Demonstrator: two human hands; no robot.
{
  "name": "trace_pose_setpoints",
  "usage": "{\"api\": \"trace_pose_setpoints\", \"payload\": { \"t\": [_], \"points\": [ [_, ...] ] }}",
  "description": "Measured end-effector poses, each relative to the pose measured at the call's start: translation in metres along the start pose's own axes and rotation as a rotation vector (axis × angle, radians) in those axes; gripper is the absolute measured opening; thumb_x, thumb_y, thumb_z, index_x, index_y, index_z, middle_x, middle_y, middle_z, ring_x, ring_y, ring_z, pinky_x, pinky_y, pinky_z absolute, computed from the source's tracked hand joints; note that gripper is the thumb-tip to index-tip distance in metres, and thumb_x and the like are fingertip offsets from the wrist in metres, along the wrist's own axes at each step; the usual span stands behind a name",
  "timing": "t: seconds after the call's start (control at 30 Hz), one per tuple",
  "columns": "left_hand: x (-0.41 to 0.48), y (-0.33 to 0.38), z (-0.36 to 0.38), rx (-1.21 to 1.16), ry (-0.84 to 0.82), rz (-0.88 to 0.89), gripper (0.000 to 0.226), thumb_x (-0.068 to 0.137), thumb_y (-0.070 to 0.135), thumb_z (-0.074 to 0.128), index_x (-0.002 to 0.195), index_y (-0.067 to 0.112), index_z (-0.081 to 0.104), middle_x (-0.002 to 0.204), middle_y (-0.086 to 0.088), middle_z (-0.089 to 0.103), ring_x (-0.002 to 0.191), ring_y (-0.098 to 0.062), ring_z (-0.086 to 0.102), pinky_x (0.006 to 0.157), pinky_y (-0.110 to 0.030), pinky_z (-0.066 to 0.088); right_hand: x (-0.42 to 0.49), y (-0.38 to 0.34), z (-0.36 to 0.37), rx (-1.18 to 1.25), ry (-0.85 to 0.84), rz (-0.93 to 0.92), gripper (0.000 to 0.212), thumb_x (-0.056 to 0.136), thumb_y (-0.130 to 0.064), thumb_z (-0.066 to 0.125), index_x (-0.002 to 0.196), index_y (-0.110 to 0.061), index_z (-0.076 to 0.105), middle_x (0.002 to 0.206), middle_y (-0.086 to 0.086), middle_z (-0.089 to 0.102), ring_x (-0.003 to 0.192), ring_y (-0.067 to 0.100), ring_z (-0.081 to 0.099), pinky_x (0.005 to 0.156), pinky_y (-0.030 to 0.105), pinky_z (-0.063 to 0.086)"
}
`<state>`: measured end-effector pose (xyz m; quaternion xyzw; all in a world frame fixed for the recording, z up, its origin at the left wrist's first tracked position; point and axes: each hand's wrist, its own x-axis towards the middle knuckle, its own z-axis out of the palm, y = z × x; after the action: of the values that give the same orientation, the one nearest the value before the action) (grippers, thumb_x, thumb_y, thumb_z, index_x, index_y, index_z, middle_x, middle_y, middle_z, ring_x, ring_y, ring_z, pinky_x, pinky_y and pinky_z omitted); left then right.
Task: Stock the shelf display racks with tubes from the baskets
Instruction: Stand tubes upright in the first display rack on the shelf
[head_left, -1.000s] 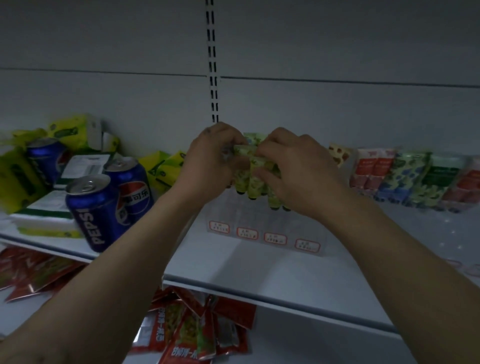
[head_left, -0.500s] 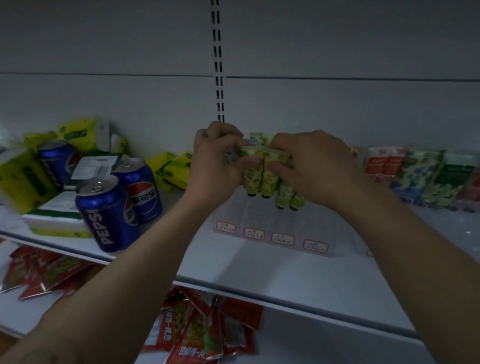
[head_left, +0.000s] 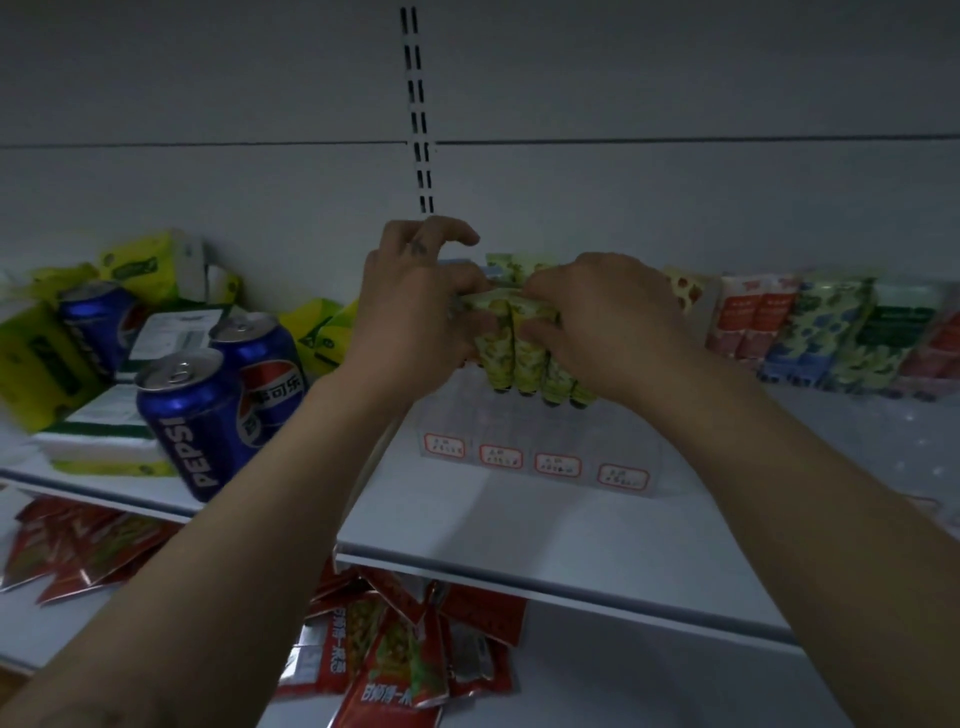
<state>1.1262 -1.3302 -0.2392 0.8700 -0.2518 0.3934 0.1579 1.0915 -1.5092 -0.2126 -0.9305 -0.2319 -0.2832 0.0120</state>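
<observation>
**Item:** tubes (head_left: 511, 358). A bundle of green-and-yellow ones, caps down and flat crimped ends up, held side by side over the middle of the shelf (head_left: 519, 525)

**Position:** the caps hang just at the top edge of the clear display rack (head_left: 535, 415). The rack stands on the shelf with four red-bordered price labels (head_left: 501, 456) along its near face. Its slots look unfilled, though the clear walls make that hard to read

**Left hand** (head_left: 410, 312): grips the left end of the bundle with thumb and lower fingers, while the upper fingers arch free above it

**Right hand** (head_left: 608, 322): fingers curled over the right end of the bundle, holding it

**Change over the last second:** the bundle sits at much the same height above the rack. The left hand's upper fingers, earlier folded down on the crimped ends, have lifted off

**Reading:** the tubes appear to be getting squared up and matched to the slots. Lowering them in is not yet done

**Also present:** Pepsi cans (head_left: 192, 415) and yellow packs (head_left: 36, 358) to the left, a filled rack of tubes (head_left: 831, 332) to the right, and red snack packets (head_left: 395, 654) on the lower shelf

**Baskets:** not in view
</observation>
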Motion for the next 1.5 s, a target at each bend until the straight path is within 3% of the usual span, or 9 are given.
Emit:
{"api": "trace_pose_setpoints", "payload": {
  "t": [0.13,0.3,0.47,0.67,0.87,1.03,1.17,1.33,1.5],
  "points": [
    [0.0,0.001,-0.002,0.074,-0.028,0.085,0.017,0.067,0.023,0.069,0.081,0.012,0.072,0.116,-0.007,0.063,0.106,-0.044,0.049,0.074,-0.05,0.045,-0.002,-0.002,-0.002,0.037,-0.006,0.016,0.025,0.097,-0.034,0.048,0.114,-0.022,0.063,0.101,0.009,0.06,0.097,0.026,0.052,0.062,0.03,0.015],
    [-0.001,0.0,-0.003,0.13,-0.046,0.152,0.029,0.077,0.037,0.055,0.087,0.015,0.071,0.115,-0.003,0.064,0.107,-0.039,0.05,0.077,-0.042,0.038,-0.002,0.0,-0.004,0.061,-0.037,0.023,0.026,0.096,-0.036,0.051,0.116,-0.024,0.063,0.102,0.011,0.059,0.098,0.028,0.053,0.065,0.029,0.023],
    [-0.007,-0.005,-0.003,0.163,-0.102,0.177,0.039,0.084,0.043,0.052,0.099,0.014,0.073,0.116,0.0,0.064,0.109,-0.036,0.049,0.081,-0.041,0.038,-0.002,-0.001,-0.002,0.056,-0.018,0.0,0.017,0.091,-0.029,0.051,0.097,-0.016,0.061,0.079,0.001,0.048,0.084,0.021,0.05,0.06,0.03,0.018],
    [0.0,-0.001,-0.004,0.154,-0.11,0.175,0.037,0.078,0.041,0.058,0.101,0.016,0.073,0.119,-0.003,0.063,0.11,-0.042,0.049,0.08,-0.045,0.039,0.001,-0.001,-0.003,0.041,-0.056,0.018,0.019,0.09,-0.029,0.053,0.1,-0.016,0.062,0.066,-0.01,0.028,0.077,0.015,0.038,0.056,0.034,0.014],
    [0.004,-0.002,0.0,0.134,-0.107,0.137,0.042,0.072,0.039,0.053,0.1,0.018,0.075,0.114,-0.003,0.066,0.105,-0.042,0.051,0.076,-0.045,0.043,0.001,-0.002,-0.001,0.064,-0.038,0.036,0.017,0.088,-0.029,0.055,0.095,-0.015,0.059,0.067,-0.007,0.029,0.076,0.016,0.036,0.057,0.033,0.009],
    [0.003,0.001,-0.001,0.125,-0.15,0.055,0.043,0.078,0.043,0.052,0.104,0.015,0.073,0.12,0.001,0.061,0.117,-0.033,0.043,0.086,-0.042,0.038,0.004,-0.001,0.005,0.112,0.004,0.052,0.016,0.087,-0.028,0.058,0.092,-0.013,0.062,0.077,0.0,0.047,0.079,0.022,0.047,0.066,0.027,0.019],
    [0.004,0.001,-0.001,0.147,-0.199,0.011,0.046,0.08,0.046,0.049,0.108,0.017,0.071,0.127,0.003,0.057,0.122,-0.029,0.038,0.091,-0.041,0.033,0.008,0.003,0.003,0.159,-0.022,0.048,0.017,0.086,-0.032,0.065,0.094,-0.016,0.064,0.081,-0.001,0.046,0.082,0.02,0.046,0.068,0.026,0.024],
    [0.003,-0.008,-0.002,0.127,-0.21,0.046,0.036,0.079,0.037,0.064,0.11,0.02,0.072,0.13,0.005,0.057,0.122,-0.034,0.039,0.09,-0.042,0.033,0.01,0.006,0.0,0.16,-0.04,0.037,0.017,0.08,-0.027,0.072,0.088,-0.013,0.067,0.074,0.0,0.05,0.08,0.022,0.051,0.062,0.027,0.026],
    [0.003,-0.007,-0.005,0.124,-0.217,0.069,0.043,0.075,0.042,0.06,0.107,0.017,0.073,0.127,0.0,0.059,0.12,-0.035,0.041,0.089,-0.046,0.036,0.008,0.006,0.0,0.143,-0.032,0.009,0.012,0.082,-0.028,0.071,0.088,-0.018,0.068,0.07,-0.004,0.046,0.078,0.02,0.048,0.062,0.027,0.023]
  ]
}}
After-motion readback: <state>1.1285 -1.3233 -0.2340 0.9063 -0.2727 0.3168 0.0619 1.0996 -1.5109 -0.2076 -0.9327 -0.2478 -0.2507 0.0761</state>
